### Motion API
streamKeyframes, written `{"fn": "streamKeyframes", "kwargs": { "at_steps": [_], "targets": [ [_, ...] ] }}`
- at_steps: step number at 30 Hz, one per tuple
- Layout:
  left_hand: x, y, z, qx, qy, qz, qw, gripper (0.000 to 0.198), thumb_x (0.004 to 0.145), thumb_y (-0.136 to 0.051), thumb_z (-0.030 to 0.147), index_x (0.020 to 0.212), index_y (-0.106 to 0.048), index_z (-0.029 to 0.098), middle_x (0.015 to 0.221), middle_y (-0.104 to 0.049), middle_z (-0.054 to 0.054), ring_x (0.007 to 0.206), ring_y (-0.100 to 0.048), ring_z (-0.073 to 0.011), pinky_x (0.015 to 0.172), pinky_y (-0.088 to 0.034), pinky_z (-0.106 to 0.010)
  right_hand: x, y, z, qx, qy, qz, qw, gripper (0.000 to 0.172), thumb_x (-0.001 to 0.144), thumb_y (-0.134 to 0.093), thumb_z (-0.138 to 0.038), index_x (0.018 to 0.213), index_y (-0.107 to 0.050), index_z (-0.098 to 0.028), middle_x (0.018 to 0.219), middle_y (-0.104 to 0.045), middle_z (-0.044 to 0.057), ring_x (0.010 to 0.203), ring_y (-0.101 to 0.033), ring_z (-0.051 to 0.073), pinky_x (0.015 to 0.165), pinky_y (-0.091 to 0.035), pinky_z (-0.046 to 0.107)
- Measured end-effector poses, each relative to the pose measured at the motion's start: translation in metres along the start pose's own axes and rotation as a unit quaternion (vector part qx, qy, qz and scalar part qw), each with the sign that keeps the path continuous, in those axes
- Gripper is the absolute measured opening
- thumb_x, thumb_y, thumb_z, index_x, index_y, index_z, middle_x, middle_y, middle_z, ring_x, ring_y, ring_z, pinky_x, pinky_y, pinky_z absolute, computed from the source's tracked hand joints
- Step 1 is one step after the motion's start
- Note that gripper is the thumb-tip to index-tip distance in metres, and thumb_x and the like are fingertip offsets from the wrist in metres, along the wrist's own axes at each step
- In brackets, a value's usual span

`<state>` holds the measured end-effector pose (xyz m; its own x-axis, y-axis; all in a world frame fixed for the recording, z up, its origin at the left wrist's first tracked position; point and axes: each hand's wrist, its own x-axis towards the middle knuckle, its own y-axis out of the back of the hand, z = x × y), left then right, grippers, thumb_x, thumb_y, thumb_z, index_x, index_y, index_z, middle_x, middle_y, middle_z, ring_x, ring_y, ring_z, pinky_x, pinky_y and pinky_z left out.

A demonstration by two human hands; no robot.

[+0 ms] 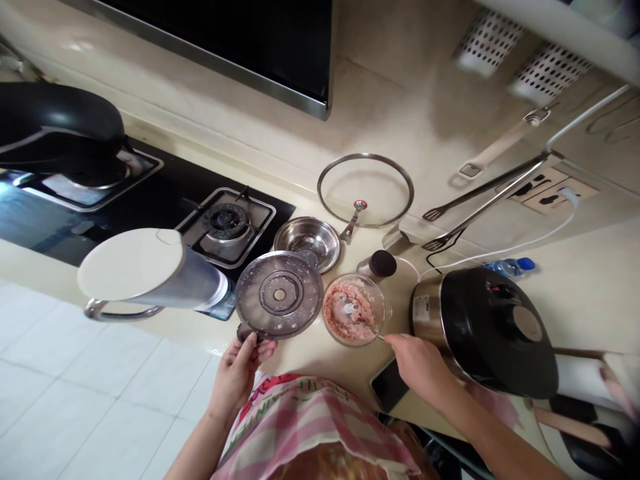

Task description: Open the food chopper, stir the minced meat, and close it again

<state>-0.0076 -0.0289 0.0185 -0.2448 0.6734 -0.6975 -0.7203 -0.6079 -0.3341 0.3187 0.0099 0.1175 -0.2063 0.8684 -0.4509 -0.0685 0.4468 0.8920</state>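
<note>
My left hand is closed on the edge tab of a round, grey see-through food processor lid, thumb on top. Specks cling to the lid, which is held left of the clear food processor bowl. Pink minced meat lines that bowl around a central blade hub. In my right hand is the thin metal handle of a utensil; its tip sits in the meat, so its kind is hidden. Behind the lid stands a shallow steel bowl.
A white-lidded pitcher stands left, near the gas burner; a black wok is farther left. The electric cooker stands close to my right forearm. A dark-capped jar and glass pot lid are behind the bowl.
</note>
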Motion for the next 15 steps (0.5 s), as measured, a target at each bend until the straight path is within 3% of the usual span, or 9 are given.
{"fn": "streamKeyframes", "kwargs": {
  "at_steps": [5, 10, 12, 15],
  "targets": [
    [0.003, 0.001, 0.002, 0.009, 0.004, -0.003, 1.000, 0.049, 0.051, -0.089, 0.043, 0.080, -0.061, 0.014, 0.066, -0.074, -0.006, 0.058, -0.070, -0.0167, 0.060, -0.060, -0.024, 0.011, 0.005, -0.001, 0.151, 0.055, 0.060, 0.985, 0.039, 0.092, -0.039, -0.015, 0.115, -0.069, -0.025, 0.105, -0.074, 0.005, 0.092, -0.070, 0.018, 0.082, -0.053, 0.028],
    [0.003, -0.002, 0.005, 0.006, 0.008, 0.005, 1.000, 0.050, 0.049, -0.090, 0.042, 0.080, -0.062, 0.014, 0.065, -0.074, -0.006, 0.058, -0.070, -0.0159, 0.060, -0.059, -0.023, 0.034, -0.006, -0.010, 0.219, 0.102, 0.111, 0.964, 0.042, 0.090, -0.039, -0.011, 0.118, -0.068, -0.025, 0.115, -0.072, 0.005, 0.104, -0.067, 0.019, 0.090, -0.053, 0.034],
    [0.003, -0.003, 0.005, 0.003, 0.007, 0.008, 1.000, 0.051, 0.048, -0.091, 0.041, 0.079, -0.062, 0.014, 0.065, -0.074, -0.006, 0.059, -0.071, -0.0157, 0.060, -0.059, -0.022, 0.039, -0.013, -0.009, 0.262, 0.097, 0.095, 0.956, 0.040, 0.088, -0.041, -0.012, 0.113, -0.070, -0.023, 0.112, -0.073, 0.006, 0.103, -0.068, 0.020, 0.091, -0.053, 0.034],
    [0.003, -0.004, 0.004, 0.002, 0.002, 0.012, 1.000, 0.052, 0.048, -0.091, 0.041, 0.080, -0.062, 0.014, 0.065, -0.074, -0.006, 0.059, -0.071, -0.0155, 0.060, -0.059, -0.021, 0.038, -0.016, 0.005, 0.298, 0.085, 0.015, 0.951, 0.036, 0.086, -0.045, -0.014, 0.108, -0.073, -0.023, 0.107, -0.074, 0.006, 0.094, -0.071, 0.020, 0.086, -0.054, 0.033]
  ]
}}
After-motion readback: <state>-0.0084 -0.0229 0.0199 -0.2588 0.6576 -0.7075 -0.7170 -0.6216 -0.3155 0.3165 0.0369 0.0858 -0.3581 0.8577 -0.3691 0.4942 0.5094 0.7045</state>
